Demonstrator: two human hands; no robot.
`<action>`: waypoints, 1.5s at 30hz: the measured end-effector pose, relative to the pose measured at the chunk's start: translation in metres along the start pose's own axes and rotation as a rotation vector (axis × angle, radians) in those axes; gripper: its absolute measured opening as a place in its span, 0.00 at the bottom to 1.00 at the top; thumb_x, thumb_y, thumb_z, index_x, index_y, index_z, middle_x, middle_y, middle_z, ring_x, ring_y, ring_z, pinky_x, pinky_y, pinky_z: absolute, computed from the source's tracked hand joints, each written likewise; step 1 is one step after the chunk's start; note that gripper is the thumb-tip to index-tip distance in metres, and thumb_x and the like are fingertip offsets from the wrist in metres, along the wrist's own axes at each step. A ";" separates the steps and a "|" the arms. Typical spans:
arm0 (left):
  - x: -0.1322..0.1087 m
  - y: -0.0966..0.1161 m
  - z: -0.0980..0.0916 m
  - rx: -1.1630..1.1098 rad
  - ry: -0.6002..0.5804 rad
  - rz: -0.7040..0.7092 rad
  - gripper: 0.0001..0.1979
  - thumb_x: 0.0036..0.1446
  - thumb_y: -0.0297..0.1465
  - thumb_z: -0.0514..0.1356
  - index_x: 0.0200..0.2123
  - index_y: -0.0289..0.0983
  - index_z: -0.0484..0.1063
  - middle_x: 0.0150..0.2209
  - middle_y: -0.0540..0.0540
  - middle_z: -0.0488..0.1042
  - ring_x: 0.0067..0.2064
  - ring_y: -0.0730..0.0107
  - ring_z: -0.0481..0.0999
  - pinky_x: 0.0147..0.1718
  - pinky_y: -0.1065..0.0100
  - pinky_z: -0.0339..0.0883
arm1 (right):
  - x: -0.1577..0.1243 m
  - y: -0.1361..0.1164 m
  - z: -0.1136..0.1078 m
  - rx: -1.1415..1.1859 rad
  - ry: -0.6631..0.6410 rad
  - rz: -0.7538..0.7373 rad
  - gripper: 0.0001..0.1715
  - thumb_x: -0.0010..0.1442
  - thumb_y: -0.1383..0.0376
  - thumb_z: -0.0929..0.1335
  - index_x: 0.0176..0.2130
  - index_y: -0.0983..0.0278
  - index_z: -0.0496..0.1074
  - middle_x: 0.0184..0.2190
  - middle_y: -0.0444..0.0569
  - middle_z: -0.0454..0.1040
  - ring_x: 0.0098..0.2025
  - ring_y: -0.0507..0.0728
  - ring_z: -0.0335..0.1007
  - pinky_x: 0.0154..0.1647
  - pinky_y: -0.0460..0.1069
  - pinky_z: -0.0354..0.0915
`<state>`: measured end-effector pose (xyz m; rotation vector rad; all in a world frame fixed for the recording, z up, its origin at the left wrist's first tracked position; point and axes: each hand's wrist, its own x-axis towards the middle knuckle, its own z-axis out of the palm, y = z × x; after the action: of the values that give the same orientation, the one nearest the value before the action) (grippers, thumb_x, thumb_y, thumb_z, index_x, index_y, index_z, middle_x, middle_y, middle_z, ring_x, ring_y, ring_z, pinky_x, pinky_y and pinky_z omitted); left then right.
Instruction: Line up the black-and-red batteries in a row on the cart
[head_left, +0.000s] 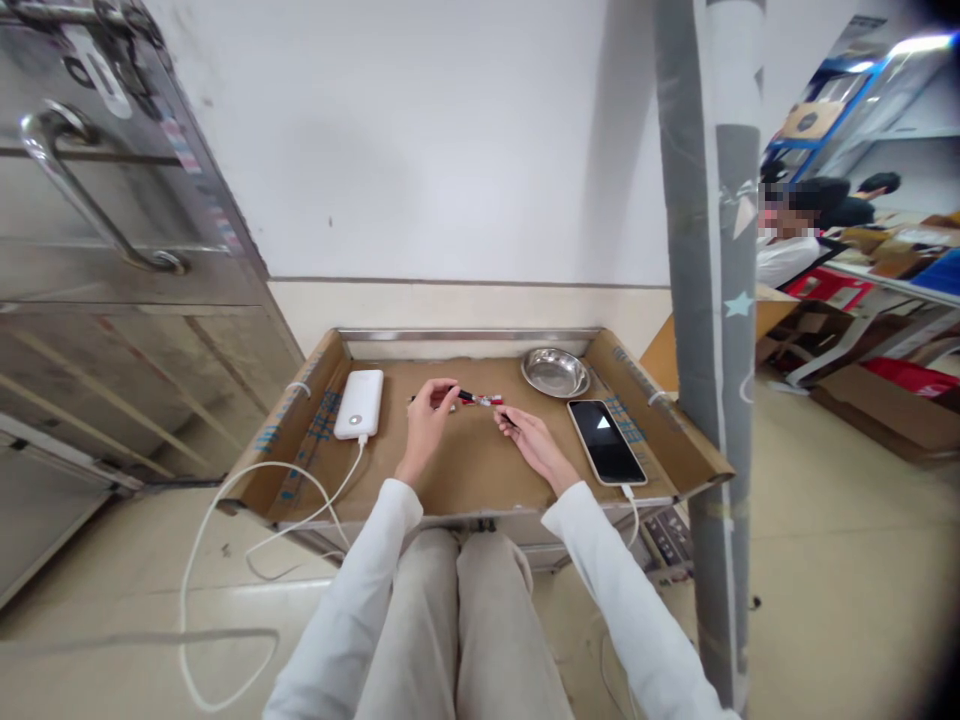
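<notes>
My left hand (427, 420) is closed in a pinch above the cardboard-covered table (465, 470). A short, slim black stick-like piece (466, 396) sticks out to the right from its fingertips; its exact kind is too small to make out. To the right, my right hand (531, 437) is also closed, with a small thin dark piece (508, 420) between thumb and fingers. The two hands are apart. Just beyond and between them lie several small red and white pieces (491, 400), partly behind the black piece.
A white power bank (359, 404) with a white cable (196, 560) lies at the left. At the right are a shiny metal dish (556, 372) and a phone (606, 442) with a cable. Raised cardboard edges border the table. A grey wrapped pole (720, 400) stands at right; people sit beyond.
</notes>
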<state>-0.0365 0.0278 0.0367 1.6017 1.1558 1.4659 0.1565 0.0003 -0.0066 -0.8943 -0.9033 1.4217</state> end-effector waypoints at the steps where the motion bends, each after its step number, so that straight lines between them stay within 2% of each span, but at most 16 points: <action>1: 0.000 -0.005 -0.002 0.009 0.007 -0.004 0.13 0.56 0.39 0.57 0.40 0.37 0.70 0.37 0.46 0.75 0.38 0.69 0.74 0.40 0.67 0.68 | 0.000 0.001 0.000 -0.007 -0.006 -0.004 0.17 0.48 0.55 0.73 0.36 0.63 0.77 0.35 0.49 0.76 0.34 0.51 0.68 0.37 0.47 0.62; 4: 0.000 -0.018 -0.001 0.050 -0.016 0.000 0.11 0.56 0.38 0.58 0.39 0.37 0.70 0.37 0.46 0.75 0.38 0.69 0.74 0.41 0.66 0.68 | 0.001 0.002 -0.001 -0.022 -0.004 -0.014 0.17 0.47 0.55 0.73 0.36 0.63 0.77 0.35 0.49 0.76 0.36 0.51 0.69 0.40 0.48 0.63; 6: 0.001 -0.024 0.005 0.080 -0.084 0.022 0.09 0.57 0.36 0.57 0.38 0.37 0.70 0.37 0.46 0.75 0.38 0.69 0.74 0.41 0.66 0.68 | 0.001 0.002 0.000 -0.025 0.003 -0.026 0.17 0.47 0.56 0.74 0.36 0.63 0.77 0.35 0.49 0.76 0.36 0.51 0.69 0.42 0.49 0.64; 10: 0.000 -0.028 0.018 0.245 -0.250 0.160 0.05 0.58 0.30 0.55 0.37 0.37 0.69 0.37 0.46 0.73 0.40 0.67 0.73 0.44 0.63 0.66 | 0.001 0.002 0.001 -0.062 0.062 -0.104 0.17 0.45 0.58 0.74 0.36 0.62 0.76 0.34 0.47 0.76 0.34 0.51 0.69 0.42 0.49 0.65; 12: -0.004 -0.026 0.018 0.380 -0.275 0.237 0.06 0.59 0.27 0.53 0.38 0.37 0.69 0.40 0.44 0.72 0.43 0.65 0.72 0.47 0.60 0.65 | 0.001 0.003 0.001 -0.129 0.095 -0.149 0.17 0.47 0.57 0.73 0.37 0.62 0.75 0.34 0.47 0.75 0.34 0.51 0.69 0.40 0.49 0.66; 16: -0.021 -0.020 0.002 0.489 -0.272 0.290 0.14 0.58 0.22 0.49 0.44 0.39 0.68 0.45 0.43 0.70 0.49 0.63 0.69 0.51 0.58 0.62 | -0.001 0.006 0.003 -0.375 0.098 -0.220 0.18 0.51 0.54 0.69 0.40 0.62 0.73 0.36 0.49 0.76 0.34 0.53 0.69 0.37 0.50 0.66; 20: -0.043 -0.014 -0.023 0.365 -0.563 0.279 0.23 0.50 0.15 0.46 0.44 0.40 0.70 0.48 0.45 0.70 0.52 0.67 0.68 0.53 0.62 0.62 | -0.003 0.007 0.007 -0.661 0.036 -0.324 0.15 0.56 0.56 0.66 0.39 0.62 0.74 0.38 0.50 0.77 0.39 0.55 0.71 0.41 0.50 0.64; 22: -0.049 -0.014 -0.029 0.356 -0.632 0.266 0.22 0.52 0.17 0.47 0.45 0.41 0.70 0.48 0.45 0.70 0.52 0.67 0.68 0.52 0.62 0.62 | -0.003 0.008 0.008 -0.749 -0.011 -0.347 0.13 0.57 0.59 0.65 0.39 0.62 0.74 0.38 0.49 0.77 0.38 0.55 0.71 0.40 0.50 0.64; 25: -0.048 -0.018 -0.029 0.366 -0.670 0.266 0.14 0.59 0.24 0.50 0.44 0.41 0.70 0.44 0.46 0.72 0.48 0.67 0.70 0.51 0.63 0.63 | -0.003 0.010 0.008 -0.849 -0.056 -0.370 0.13 0.58 0.63 0.63 0.41 0.61 0.73 0.39 0.48 0.77 0.37 0.53 0.71 0.40 0.49 0.64; 29: -0.039 -0.027 -0.016 0.393 -0.624 0.272 0.09 0.61 0.30 0.52 0.40 0.40 0.71 0.40 0.46 0.72 0.44 0.68 0.71 0.47 0.65 0.65 | -0.002 0.009 0.009 -0.970 -0.080 -0.431 0.14 0.58 0.67 0.62 0.42 0.61 0.73 0.39 0.48 0.75 0.39 0.54 0.69 0.43 0.50 0.63; 33: -0.032 -0.034 0.004 0.498 -0.496 0.303 0.08 0.62 0.30 0.51 0.39 0.39 0.70 0.39 0.45 0.71 0.43 0.66 0.71 0.48 0.62 0.65 | -0.001 0.009 0.011 -1.091 -0.094 -0.523 0.15 0.60 0.69 0.61 0.44 0.60 0.71 0.41 0.49 0.73 0.44 0.56 0.66 0.47 0.53 0.62; 36: -0.026 -0.037 0.017 0.553 -0.405 0.288 0.08 0.63 0.28 0.49 0.39 0.37 0.67 0.39 0.44 0.69 0.42 0.66 0.70 0.47 0.61 0.65 | -0.003 0.011 0.010 -1.174 -0.001 -0.582 0.13 0.61 0.68 0.61 0.45 0.61 0.69 0.42 0.51 0.70 0.46 0.58 0.64 0.50 0.55 0.61; 39: -0.020 -0.039 0.024 0.573 -0.354 0.275 0.07 0.62 0.26 0.49 0.38 0.36 0.66 0.39 0.45 0.68 0.41 0.67 0.70 0.45 0.62 0.65 | -0.004 0.015 0.008 -1.237 0.111 -0.586 0.10 0.62 0.66 0.61 0.40 0.62 0.70 0.39 0.52 0.67 0.43 0.59 0.63 0.48 0.56 0.62; 45: -0.010 -0.040 0.030 0.650 -0.245 0.276 0.05 0.61 0.24 0.50 0.35 0.36 0.64 0.37 0.45 0.65 0.40 0.66 0.68 0.45 0.61 0.63 | 0.011 0.015 0.009 -1.267 0.119 -0.580 0.12 0.63 0.66 0.59 0.38 0.61 0.70 0.37 0.51 0.66 0.42 0.59 0.64 0.48 0.56 0.63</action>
<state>-0.0135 0.0368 -0.0081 2.3863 1.3880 1.0508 0.1416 0.0103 -0.0170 -1.4152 -1.8193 0.1633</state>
